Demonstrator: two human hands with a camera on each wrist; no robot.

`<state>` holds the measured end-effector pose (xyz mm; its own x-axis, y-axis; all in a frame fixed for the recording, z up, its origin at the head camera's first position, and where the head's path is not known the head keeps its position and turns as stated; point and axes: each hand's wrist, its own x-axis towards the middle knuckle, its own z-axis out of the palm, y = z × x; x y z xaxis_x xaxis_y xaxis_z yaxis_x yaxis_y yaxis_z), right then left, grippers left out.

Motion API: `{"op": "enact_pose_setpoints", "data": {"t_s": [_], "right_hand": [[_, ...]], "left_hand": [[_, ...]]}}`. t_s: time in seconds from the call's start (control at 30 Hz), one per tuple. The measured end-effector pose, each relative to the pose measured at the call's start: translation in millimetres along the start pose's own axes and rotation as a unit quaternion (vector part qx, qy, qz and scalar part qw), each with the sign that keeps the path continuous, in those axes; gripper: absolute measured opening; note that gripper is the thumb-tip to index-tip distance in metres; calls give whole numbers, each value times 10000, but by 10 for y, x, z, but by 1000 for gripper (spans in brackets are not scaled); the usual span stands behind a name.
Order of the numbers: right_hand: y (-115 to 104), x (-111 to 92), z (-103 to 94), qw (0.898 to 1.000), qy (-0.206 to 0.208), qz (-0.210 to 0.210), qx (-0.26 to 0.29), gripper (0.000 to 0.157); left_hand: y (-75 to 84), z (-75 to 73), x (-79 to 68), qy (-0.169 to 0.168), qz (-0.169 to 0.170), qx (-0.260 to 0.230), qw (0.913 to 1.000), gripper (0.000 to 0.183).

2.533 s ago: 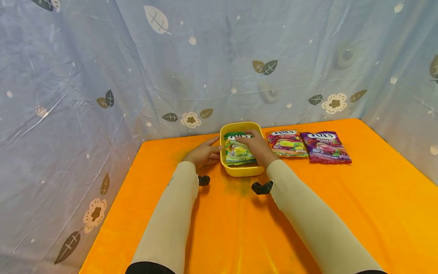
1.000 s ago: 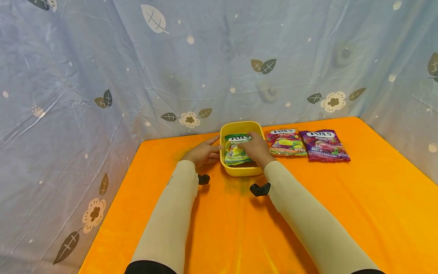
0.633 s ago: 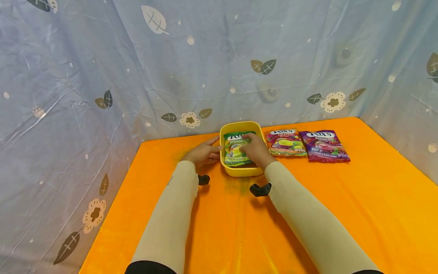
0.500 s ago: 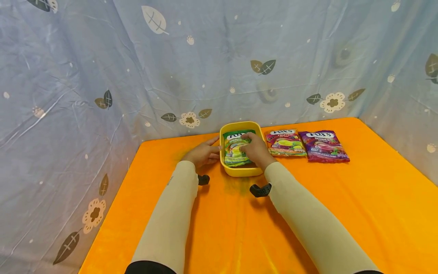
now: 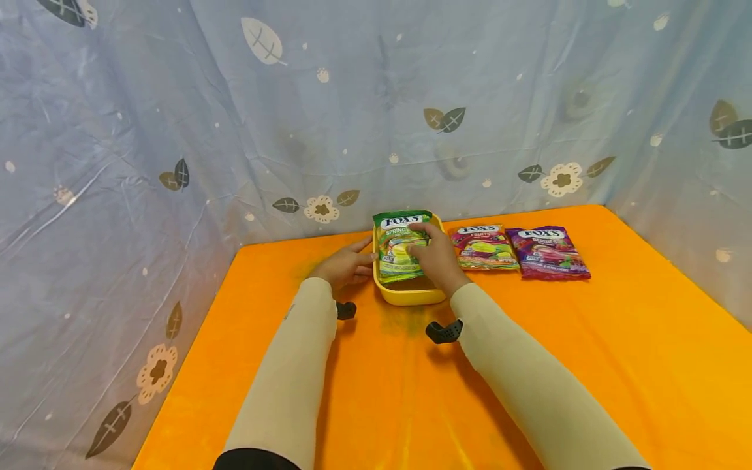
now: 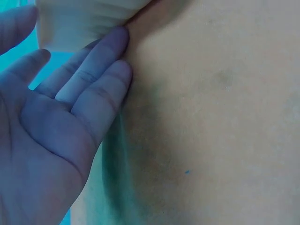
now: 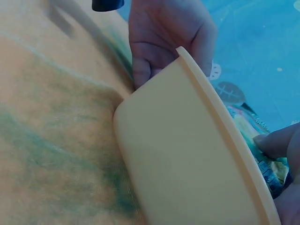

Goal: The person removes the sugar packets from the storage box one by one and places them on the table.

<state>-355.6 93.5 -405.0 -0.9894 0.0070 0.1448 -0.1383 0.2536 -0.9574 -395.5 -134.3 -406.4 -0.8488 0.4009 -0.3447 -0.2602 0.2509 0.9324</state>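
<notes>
My right hand (image 5: 442, 262) pinches a green FOX'S candy bag (image 5: 395, 236) by its right side. The bag is tilted, its top edge above the back rim of a yellow plastic tub (image 5: 411, 298) and its lower part inside. In the right wrist view the right thumb presses on the bag (image 7: 248, 124), seen beyond the pale tub wall (image 7: 178, 150). My left hand (image 5: 343, 266) rests at the tub's left side; in the left wrist view its fingers (image 6: 96, 84) lie fairly straight against the tub's outer wall (image 6: 70, 28). Fingers behind the bag are hidden.
Right of the tub lie a red FOX'S Fruits bag (image 5: 484, 248) and a purple FOX'S Berries bag (image 5: 548, 253), side by side. They lie on the orange table cover (image 5: 376, 391). A blue-grey patterned curtain (image 5: 352, 117) closes off the back and sides.
The green candy bag, which lay lower inside the tub, has risen in my right hand, its top edge now above the back rim. My left hand stays at the tub. The head view has shifted slightly.
</notes>
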Motion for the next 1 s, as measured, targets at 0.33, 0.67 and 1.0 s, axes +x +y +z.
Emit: {"op": "enact_pose_setpoints", "data": {"t_s": [0.33, 0.67, 1.0], "right_hand": [[-24, -24, -7, 9986, 373, -354, 138, 43], [-210, -89, -262, 9991, 3, -429, -14, 43], [-311, -187, -887, 9991, 140, 143, 385, 48]], "left_hand": [[17, -8, 3, -12, -65, 109, 9999, 68], [9, 11, 30, -61, -12, 37, 10000, 68], [12, 19, -26, -100, 12, 151, 9998, 68]]}}
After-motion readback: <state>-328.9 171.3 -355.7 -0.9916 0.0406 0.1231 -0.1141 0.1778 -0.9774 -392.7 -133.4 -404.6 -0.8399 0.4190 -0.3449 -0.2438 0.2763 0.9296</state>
